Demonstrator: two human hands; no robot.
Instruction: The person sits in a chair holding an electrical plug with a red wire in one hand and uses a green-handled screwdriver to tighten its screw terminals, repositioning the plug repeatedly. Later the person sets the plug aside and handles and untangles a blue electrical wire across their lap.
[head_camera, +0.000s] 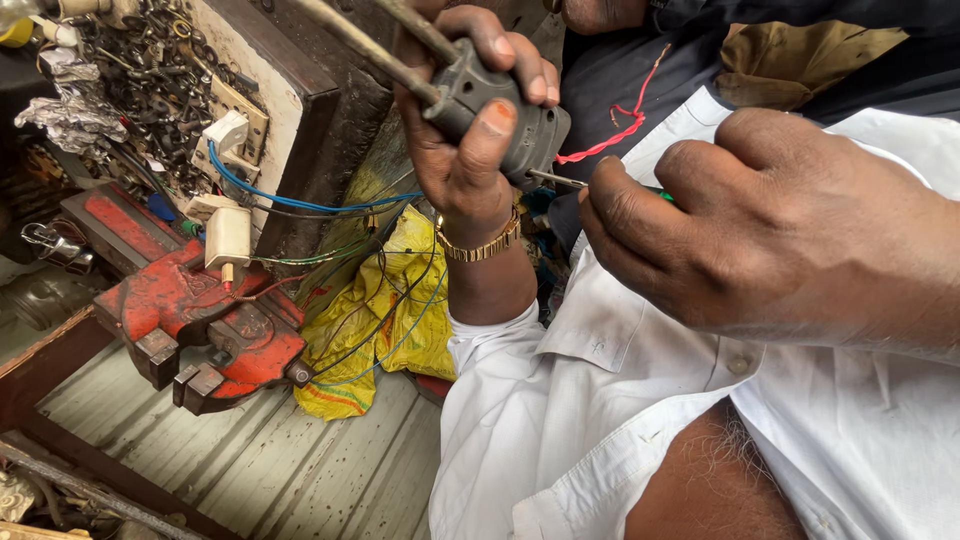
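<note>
My left hand (470, 120) grips a grey plastic tool body (520, 130) with two metal rods (350, 40) sticking out toward the upper left. A gold bracelet (482, 246) sits on that wrist. My right hand (740, 220) holds a thin screwdriver (556, 180), its metal tip pressed against the side of the grey body and a bit of green handle showing by the fingers. A red wire (615, 135) trails from behind the grey body. Both arms wear white sleeves.
A red bench vise (200, 320) stands at the left on a worn wooden bench (270, 460). A yellow bag (375, 320) with blue and black wires lies beside it. A white plug (228, 238) and a board of keys and scrap metal (150, 80) are behind.
</note>
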